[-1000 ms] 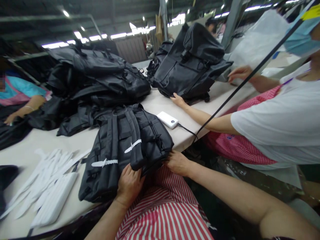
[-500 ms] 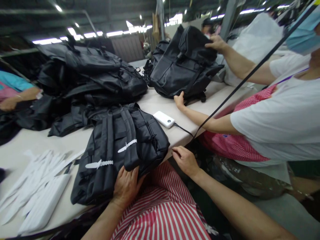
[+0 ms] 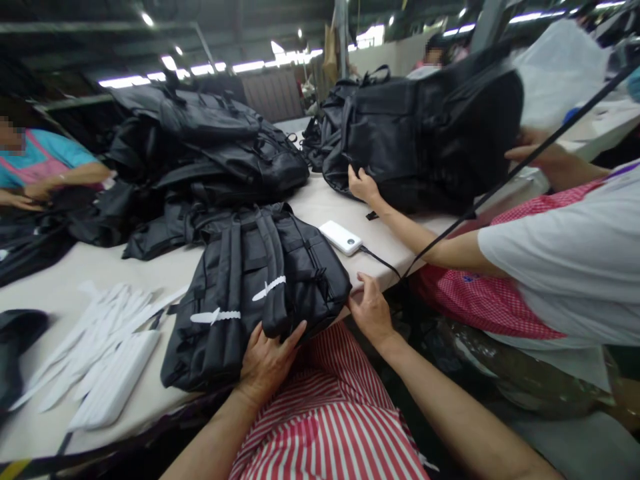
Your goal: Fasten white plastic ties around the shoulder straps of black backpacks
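Black backpack (image 3: 250, 300) lying flat at the near edge of the worktop (image 3: 160, 270); soft, seemingly light, best gripped by its straps (image 3: 235, 267); left hand (image 3: 267, 367), fingers spread against its lower edge; right hand (image 3: 371, 310), fingers loosely spread at its corner.

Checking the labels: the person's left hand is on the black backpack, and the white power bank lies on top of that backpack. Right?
Not quite. The head view shows the power bank lying on the table, beside the backpack, not on top of it. The left hand is on the backpack, as you said.
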A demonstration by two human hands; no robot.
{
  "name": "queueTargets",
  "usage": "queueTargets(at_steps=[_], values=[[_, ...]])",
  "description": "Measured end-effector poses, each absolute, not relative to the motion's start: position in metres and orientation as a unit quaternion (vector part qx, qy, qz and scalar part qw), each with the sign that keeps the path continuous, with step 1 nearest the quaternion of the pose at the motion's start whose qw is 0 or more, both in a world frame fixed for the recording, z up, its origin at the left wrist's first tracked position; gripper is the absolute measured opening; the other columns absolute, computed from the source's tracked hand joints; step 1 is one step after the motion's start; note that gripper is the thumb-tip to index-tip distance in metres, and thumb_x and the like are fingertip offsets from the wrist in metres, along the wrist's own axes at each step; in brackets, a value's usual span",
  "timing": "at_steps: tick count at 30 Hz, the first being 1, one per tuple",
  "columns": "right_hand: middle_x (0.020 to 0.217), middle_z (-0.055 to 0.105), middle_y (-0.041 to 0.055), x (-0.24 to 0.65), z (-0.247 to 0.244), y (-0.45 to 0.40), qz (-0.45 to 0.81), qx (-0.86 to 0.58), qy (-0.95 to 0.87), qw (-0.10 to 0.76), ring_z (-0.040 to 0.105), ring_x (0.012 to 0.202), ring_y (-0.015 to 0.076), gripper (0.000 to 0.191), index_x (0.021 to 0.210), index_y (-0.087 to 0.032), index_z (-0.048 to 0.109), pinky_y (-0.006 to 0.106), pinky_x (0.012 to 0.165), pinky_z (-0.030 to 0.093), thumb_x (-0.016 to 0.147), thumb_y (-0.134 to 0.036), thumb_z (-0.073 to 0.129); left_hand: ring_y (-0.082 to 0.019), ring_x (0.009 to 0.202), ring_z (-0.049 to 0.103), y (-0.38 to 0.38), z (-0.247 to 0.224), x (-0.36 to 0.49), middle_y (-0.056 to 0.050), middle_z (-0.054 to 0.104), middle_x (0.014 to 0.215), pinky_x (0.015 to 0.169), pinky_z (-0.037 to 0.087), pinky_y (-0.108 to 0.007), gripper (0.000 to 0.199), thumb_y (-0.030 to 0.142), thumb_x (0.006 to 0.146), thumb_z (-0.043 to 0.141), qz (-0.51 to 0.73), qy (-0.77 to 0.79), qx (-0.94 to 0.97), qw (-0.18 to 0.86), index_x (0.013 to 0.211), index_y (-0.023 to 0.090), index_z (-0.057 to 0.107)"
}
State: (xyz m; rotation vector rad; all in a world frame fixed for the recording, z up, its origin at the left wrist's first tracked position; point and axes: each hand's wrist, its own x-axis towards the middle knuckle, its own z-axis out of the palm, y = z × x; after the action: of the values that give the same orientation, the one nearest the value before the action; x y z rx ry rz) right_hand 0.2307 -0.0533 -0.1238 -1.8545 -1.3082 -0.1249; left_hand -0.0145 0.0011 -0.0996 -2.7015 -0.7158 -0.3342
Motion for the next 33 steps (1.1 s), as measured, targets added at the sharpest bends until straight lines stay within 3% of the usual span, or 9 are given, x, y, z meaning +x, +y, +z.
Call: queueTargets(at_steps=[3, 6, 10, 15, 18, 23, 28, 33], values=[[0.136, 0.037, 0.0160, 0.234, -0.116, -0.053, -0.118, -0.685, -0.645, 0.317, 0.032, 0.125, 0.0290, 0.056, 0.132, -0.014, 0.035, 0.042, 0.097, 0.029, 0.079, -0.018, 0.050, -0.027, 0.101, 0.056, 0.000, -0.099, -0.013, -0.011, 0.061, 0.110, 0.091, 0.035, -0.047, 0.051, 0.023, 0.080, 0.055, -0.128, -0.253, -0.948, 0.144, 0.129, 0.033, 0.044], [0.135, 0.042, 0.0109, 0.243, -0.126, -0.042, -0.137, -0.633, -0.709, 0.280, 0.034, 0.125, 0.0255, 0.051, 0.131, -0.017, 0.040, 0.042, 0.098, 0.027, 0.080, -0.008, 0.040, -0.028, 0.106, 0.053, -0.005, -0.098, -0.014, -0.011, 0.059, 0.114, 0.095, 0.033, -0.048, 0.049, 0.024, 0.080, 0.055, -0.137, -0.267, -0.945, 0.130, 0.127, 0.032, 0.046], [0.132, 0.046, 0.0109, 0.248, -0.134, -0.039, -0.136, -0.637, -0.706, 0.278, 0.037, 0.124, 0.0235, 0.053, 0.130, -0.014, 0.041, 0.040, 0.097, 0.029, 0.078, -0.005, 0.038, -0.031, 0.119, 0.043, -0.016, -0.106, -0.023, -0.011, 0.057, 0.117, 0.098, 0.031, -0.049, 0.047, 0.020, 0.081, 0.052, -0.169, -0.316, -0.925, 0.129, 0.126, 0.032, 0.048], [0.141, 0.031, 0.0142, 0.222, -0.100, -0.071, -0.145, -0.644, -0.720, 0.215, 0.026, 0.130, 0.0276, 0.059, 0.136, -0.012, 0.033, 0.045, 0.101, 0.024, 0.078, -0.013, 0.046, -0.031, 0.126, 0.036, -0.020, -0.115, -0.027, -0.012, 0.054, 0.123, 0.100, 0.029, -0.049, 0.048, 0.014, 0.081, 0.051, -0.205, -0.321, -0.920, 0.088, 0.126, 0.033, 0.048], [0.141, 0.033, 0.0108, 0.199, -0.093, -0.077, -0.141, -0.545, -0.808, 0.175, 0.027, 0.131, 0.0245, 0.054, 0.136, -0.017, 0.033, 0.044, 0.104, 0.019, 0.083, -0.019, 0.045, -0.030, 0.128, 0.033, -0.019, -0.109, -0.026, -0.012, 0.051, 0.127, 0.101, 0.028, -0.050, 0.047, 0.013, 0.081, 0.050, -0.225, -0.311, -0.923, 0.041, 0.125, 0.029, 0.049], [0.134, 0.044, 0.0093, 0.186, -0.113, -0.063, -0.147, -0.513, -0.825, 0.187, 0.036, 0.126, 0.0212, 0.044, 0.131, -0.017, 0.041, 0.039, 0.101, 0.025, 0.087, -0.019, 0.044, -0.022, 0.123, 0.041, -0.040, -0.106, -0.065, -0.011, 0.055, 0.124, 0.100, 0.036, -0.043, 0.037, 0.012, 0.083, 0.044, -0.292, -0.269, -0.915, -0.069, 0.119, 0.018, 0.053], [0.122, 0.056, 0.0094, 0.195, -0.119, -0.058, -0.163, -0.502, -0.818, 0.230, 0.050, 0.114, 0.0208, 0.033, 0.120, -0.017, 0.052, 0.037, 0.094, 0.031, 0.088, -0.024, 0.045, -0.017, 0.090, 0.061, -0.085, -0.133, -0.131, -0.008, 0.068, 0.092, 0.084, 0.048, -0.034, 0.024, 0.016, 0.082, 0.045, -0.407, -0.443, -0.779, -0.177, 0.098, 0.017, 0.063], [0.115, 0.060, 0.0095, 0.196, -0.118, -0.056, -0.185, -0.488, -0.821, 0.229, 0.055, 0.107, 0.0215, 0.031, 0.115, -0.016, 0.055, 0.037, 0.092, 0.032, 0.086, -0.026, 0.048, -0.017, 0.082, 0.063, -0.088, -0.140, -0.144, -0.004, 0.069, 0.084, 0.081, 0.047, -0.031, 0.020, 0.028, 0.079, 0.053, -0.458, -0.588, -0.483, -0.459, 0.092, 0.019, 0.065]])
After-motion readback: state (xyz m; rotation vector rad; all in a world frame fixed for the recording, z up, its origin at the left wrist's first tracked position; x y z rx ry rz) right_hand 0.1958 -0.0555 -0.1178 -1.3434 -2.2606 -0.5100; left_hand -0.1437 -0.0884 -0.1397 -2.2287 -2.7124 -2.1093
